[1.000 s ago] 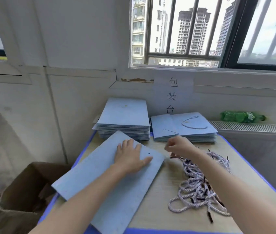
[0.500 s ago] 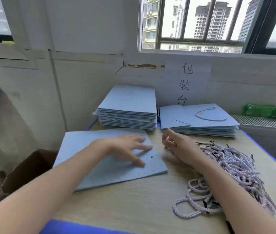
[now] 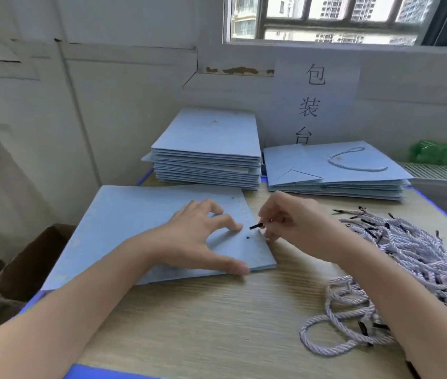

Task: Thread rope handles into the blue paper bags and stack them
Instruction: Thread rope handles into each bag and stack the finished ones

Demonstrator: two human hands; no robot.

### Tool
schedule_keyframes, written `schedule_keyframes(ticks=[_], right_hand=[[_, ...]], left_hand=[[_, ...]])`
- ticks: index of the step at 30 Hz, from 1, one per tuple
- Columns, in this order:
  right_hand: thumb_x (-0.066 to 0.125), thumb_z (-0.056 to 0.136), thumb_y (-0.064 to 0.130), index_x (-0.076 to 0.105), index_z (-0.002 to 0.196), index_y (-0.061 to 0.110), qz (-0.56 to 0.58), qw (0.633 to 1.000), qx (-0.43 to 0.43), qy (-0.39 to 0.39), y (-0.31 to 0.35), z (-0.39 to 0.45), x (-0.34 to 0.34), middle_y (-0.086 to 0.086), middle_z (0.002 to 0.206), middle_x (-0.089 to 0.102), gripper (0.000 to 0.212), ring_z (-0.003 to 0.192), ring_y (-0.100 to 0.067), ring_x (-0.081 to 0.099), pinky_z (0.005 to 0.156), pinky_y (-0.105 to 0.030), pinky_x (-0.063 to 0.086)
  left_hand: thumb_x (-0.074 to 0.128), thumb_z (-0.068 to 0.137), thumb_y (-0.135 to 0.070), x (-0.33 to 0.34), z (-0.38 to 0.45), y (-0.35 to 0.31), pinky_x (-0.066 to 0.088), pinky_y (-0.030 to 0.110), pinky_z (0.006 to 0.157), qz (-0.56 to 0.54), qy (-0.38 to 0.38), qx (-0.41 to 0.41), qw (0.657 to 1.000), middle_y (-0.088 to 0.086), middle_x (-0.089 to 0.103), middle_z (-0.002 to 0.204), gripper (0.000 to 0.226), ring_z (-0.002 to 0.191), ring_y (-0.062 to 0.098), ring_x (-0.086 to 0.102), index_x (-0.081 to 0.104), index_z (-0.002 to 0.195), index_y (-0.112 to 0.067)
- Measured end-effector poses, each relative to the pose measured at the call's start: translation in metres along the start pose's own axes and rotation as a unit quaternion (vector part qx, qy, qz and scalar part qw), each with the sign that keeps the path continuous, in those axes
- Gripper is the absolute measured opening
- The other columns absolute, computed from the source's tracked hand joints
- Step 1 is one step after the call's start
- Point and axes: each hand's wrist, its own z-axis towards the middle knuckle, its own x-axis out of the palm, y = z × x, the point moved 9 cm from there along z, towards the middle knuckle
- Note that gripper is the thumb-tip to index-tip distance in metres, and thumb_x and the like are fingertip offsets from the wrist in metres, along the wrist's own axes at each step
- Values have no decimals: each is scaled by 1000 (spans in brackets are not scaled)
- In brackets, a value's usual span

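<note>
— Two piles are sitting at the far edge of the table: the unthreaded stack on the left, the finished stack on the right. Where is your working bag?

— You are pinning the blue paper bag flat at near left with your left hand, fingers spread and pressing. Since a moment ago it has swung round, so its hole is now facing your right hand.

— And the rope?

— You are pinching a black rope tip in your right hand, which has come in from the rope pile at right. The tip is hovering just above the hole, so threading is probably about to begin.
</note>
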Motion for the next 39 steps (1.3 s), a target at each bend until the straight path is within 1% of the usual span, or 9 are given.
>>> schedule_keyframes(ticks=[2, 6, 13, 17, 22, 26, 31, 35, 39], right_hand=[[60, 88, 2, 59, 76, 26, -6, 1000, -15, 0, 6, -2, -2, 9, 69, 64, 27, 60, -1, 61, 61, -8, 46], [65, 84, 4, 65, 75, 28, -28, 997, -66, 4, 25, -7, -2, 23, 62, 59, 26, 62, 4, 55, 62, -7, 40], [67, 84, 10, 67, 74, 32, 47, 995, -37, 74, 26, -10, 9, 20, 58, 61, 24, 55, 3, 51, 58, -10, 41], [65, 85, 6, 69, 76, 26, 87, 990, -16, 108, 24, -11, 17, 14, 59, 62, 23, 55, 1, 53, 59, -12, 45], [63, 86, 5, 66, 76, 26, 75, 991, -1, 114, 15, -8, 24, 14, 59, 63, 23, 54, -1, 54, 58, -16, 45], [66, 85, 16, 63, 75, 31, -6, 995, -30, 94, 18, -6, 28, 24, 58, 58, 19, 56, 4, 51, 57, -9, 36], [63, 84, 10, 71, 85, 27, -75, 991, -59, 94, 23, -8, 21, 11, 73, 56, 19, 66, 0, 47, 64, -12, 34], [63, 83, 5, 65, 76, 32, -37, 995, -54, 81, 23, -10, 12, 13, 65, 51, 28, 60, -1, 45, 60, -12, 34], [64, 83, 8, 68, 79, 26, 18, 996, -44, 80, 22, -9, 13, 9, 71, 61, 19, 58, 0, 47, 59, -11, 35]], left_hand=[[62, 61, -77, -1, -3, -2, 20, 30, 111, -29, 29, 27, 999, -26, 26, 127, 69, 128, 1, 18, 43, 124, -56], [66, 61, -75, -1, -8, -13, 24, 32, 113, -73, 27, 61, 995, -28, 29, 124, 64, 127, -4, 19, 46, 119, -56], [63, 56, -76, 11, -10, -18, 4, 33, 116, -24, 60, 49, 997, -26, -4, 148, 96, 139, -2, -11, 17, 138, -55], [70, 55, -73, 17, -13, -18, -9, 33, 115, 12, 93, 48, 994, -29, -19, 149, 114, 137, -3, -25, 2, 144, -54], [63, 63, -75, 16, -12, -19, -7, 32, 116, 11, 92, 62, 994, -31, -11, 148, 102, 137, -6, -17, 5, 144, -51], [59, 65, -76, 15, -13, -19, -5, 32, 118, 0, 89, 74, 993, -33, -5, 145, 97, 134, -12, -10, 10, 144, -48], [55, 61, -76, 9, -13, -19, 5, 26, 117, -30, 74, 66, 995, -36, 7, 139, 95, 134, -11, 1, 17, 142, -44], [51, 54, -82, 2, -12, -16, 17, 21, 110, -55, 44, 65, 995, -35, 17, 130, 93, 133, -6, 14, 25, 135, -46], [50, 54, -82, -1, -11, -11, 20, 26, 112, -50, 31, 61, 996, -31, 21, 131, 87, 132, -4, 17, 29, 131, -48]])
